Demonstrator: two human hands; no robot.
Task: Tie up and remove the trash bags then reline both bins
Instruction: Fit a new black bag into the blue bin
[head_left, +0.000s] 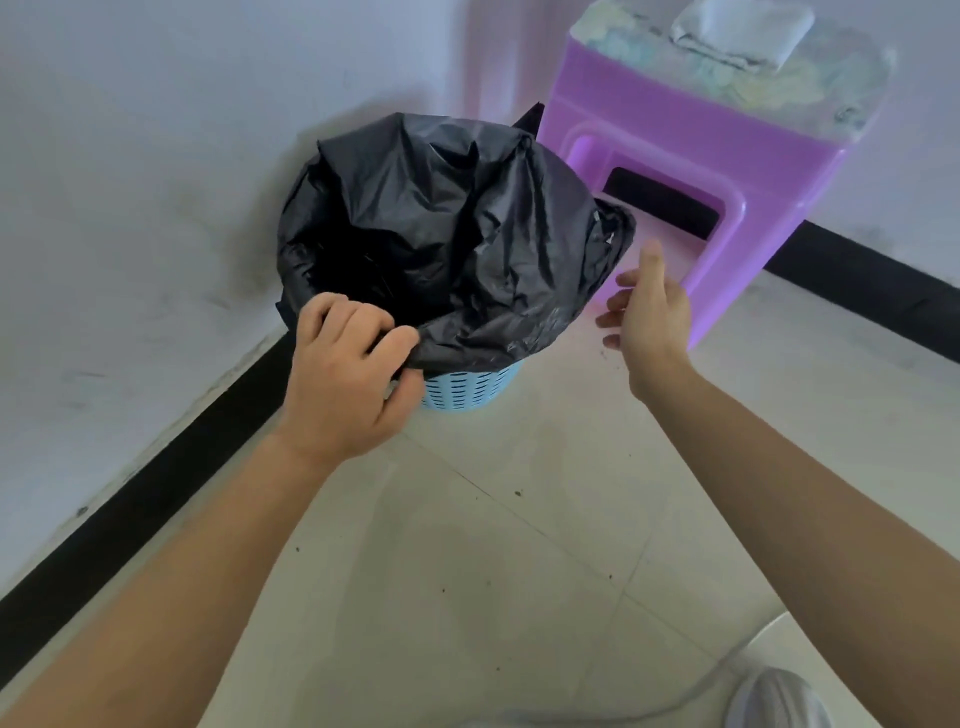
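Observation:
A light blue perforated bin stands on the floor in the room's corner. A crumpled black trash bag fills its mouth and drapes over the rim, hiding most of the bin. My left hand grips the bag's near edge at the rim, fingers curled into the plastic. To the right of the bag, my right hand hovers with relaxed fingers and holds nothing. It does not touch the bag.
A purple plastic stool stands right beside the bin, with folded cloths on top. White walls with a black baseboard close off the left and back. Pale floor tiles stretch toward me. A shoe shows at the bottom right.

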